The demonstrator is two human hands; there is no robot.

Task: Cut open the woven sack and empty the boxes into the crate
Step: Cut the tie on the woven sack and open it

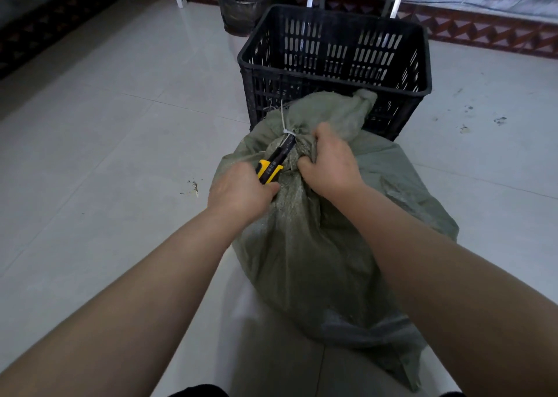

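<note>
Woven sack (317, 245) on floor, crate (332, 64) at 12 o'clock behind. Right hand (330, 162) grip clenched around bunched neck; left hand (238, 193) closed on yellow cutter (268, 170), blade at white tie (285, 126). Keep neck taut, slice tie away from fingers.

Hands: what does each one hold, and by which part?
Left hand holds the yellow knife by its handle. Right hand grips the green sack by its bunched neck, below the white tie.
</note>
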